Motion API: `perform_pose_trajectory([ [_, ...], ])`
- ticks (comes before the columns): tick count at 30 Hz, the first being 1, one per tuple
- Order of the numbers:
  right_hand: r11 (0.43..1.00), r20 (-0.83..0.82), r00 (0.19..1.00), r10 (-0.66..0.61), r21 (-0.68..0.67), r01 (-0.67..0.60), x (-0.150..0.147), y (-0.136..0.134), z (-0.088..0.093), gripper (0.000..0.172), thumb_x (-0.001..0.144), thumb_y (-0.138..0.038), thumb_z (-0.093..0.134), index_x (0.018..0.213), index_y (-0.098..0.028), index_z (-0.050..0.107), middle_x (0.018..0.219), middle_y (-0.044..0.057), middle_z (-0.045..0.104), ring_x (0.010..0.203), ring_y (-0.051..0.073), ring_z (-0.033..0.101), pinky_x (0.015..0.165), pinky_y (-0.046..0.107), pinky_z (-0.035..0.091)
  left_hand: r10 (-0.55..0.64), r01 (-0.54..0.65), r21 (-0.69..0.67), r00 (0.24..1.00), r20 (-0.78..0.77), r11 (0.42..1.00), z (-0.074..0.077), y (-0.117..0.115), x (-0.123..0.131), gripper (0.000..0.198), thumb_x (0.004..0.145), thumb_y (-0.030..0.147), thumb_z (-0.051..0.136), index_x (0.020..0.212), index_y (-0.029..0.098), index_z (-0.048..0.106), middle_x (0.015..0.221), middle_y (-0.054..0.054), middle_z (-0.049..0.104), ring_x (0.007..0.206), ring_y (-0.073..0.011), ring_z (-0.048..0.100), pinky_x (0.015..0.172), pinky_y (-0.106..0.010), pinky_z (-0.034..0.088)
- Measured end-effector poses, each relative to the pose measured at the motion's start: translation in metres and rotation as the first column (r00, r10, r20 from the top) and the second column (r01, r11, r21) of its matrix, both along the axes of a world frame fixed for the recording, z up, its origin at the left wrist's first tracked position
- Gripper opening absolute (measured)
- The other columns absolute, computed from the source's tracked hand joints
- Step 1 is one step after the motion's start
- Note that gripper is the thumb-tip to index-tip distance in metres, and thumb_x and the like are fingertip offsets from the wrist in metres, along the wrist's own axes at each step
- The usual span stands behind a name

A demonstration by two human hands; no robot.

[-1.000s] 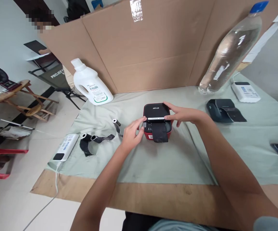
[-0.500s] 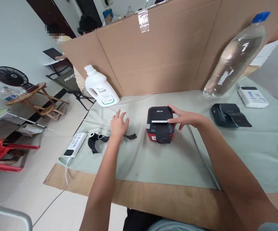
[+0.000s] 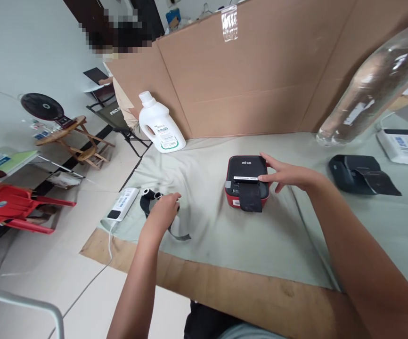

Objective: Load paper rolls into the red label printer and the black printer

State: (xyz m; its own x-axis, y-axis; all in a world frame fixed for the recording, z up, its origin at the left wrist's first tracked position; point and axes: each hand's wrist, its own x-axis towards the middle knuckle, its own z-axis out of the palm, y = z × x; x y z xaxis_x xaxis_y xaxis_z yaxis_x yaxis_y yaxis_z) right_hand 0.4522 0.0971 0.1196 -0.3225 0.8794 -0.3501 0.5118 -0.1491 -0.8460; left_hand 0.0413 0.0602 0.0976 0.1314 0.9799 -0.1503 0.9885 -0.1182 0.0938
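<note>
A small red and black label printer stands on the cloth, a black strip hanging from its front slot. My right hand rests against its right side with fingers spread, one fingertip at the far corner and another beside the white label edge on top. To the left, my left hand is closed on black ribbon wound on two white-cored rolls. A loose tail of this ribbon curls out below the fingers. Part of the ribbon is hidden under the hand.
A white jug and a cardboard screen stand behind. On the right are a large water bottle, a second black device and a white box. A white power bank-like block lies left. People sit beyond.
My left hand has come down and nearer to me, closing on the black ribbon, whose tail has shifted toward me. My right hand stays at the printer. The view has turned slightly left.
</note>
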Motion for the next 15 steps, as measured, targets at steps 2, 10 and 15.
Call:
perform_pose_trajectory([
  [2, 1.000, 0.000, 1.000, -0.001, 0.010, 0.001, 0.001, 0.001, -0.001, 0.107, 0.083, -0.052, 0.073, 0.166, -0.039, 0.007, 0.165, 0.013, 0.037, 0.098, 0.028, 0.074, 0.063, 0.035, 0.066, -0.019, 0.016, -0.073, 0.999, -0.040, 0.997, -0.007, -0.003, -0.002, 0.042, 0.095, 0.010, 0.043, 0.129, 0.015, 0.067, 0.126, -0.014, 0.073, 0.120, -0.0281, 0.066, 0.102, -0.037, 0.050],
  [10, 0.961, -0.126, 0.969, -0.210, 0.155, 0.229, -0.013, -0.027, -0.029, 0.088, 0.091, -0.059, 0.061, 0.166, -0.037, 0.020, 0.163, 0.013, 0.041, 0.096, 0.026, 0.072, 0.068, 0.036, 0.064, -0.069, -0.009, 0.274, 0.959, 0.274, 0.962, 0.012, -0.007, 0.029, 0.044, 0.101, 0.034, 0.047, 0.140, 0.022, 0.063, 0.151, -0.009, 0.058, 0.139, -0.0340, 0.052, 0.118, -0.054, 0.038],
  [15, 0.942, -0.302, 0.933, -0.193, 0.208, 0.262, -0.023, -0.068, -0.082, 0.080, 0.096, -0.060, 0.049, 0.165, -0.028, 0.026, 0.119, 0.011, 0.071, 0.091, 0.028, 0.071, 0.078, 0.043, 0.062, 0.045, 0.048, -0.087, 0.565, 0.824, 0.995, -0.007, 0.024, 0.084, 0.059, 0.101, 0.053, 0.044, 0.149, 0.020, 0.056, 0.157, -0.007, 0.051, 0.147, -0.0258, 0.048, 0.124, -0.040, 0.035],
])
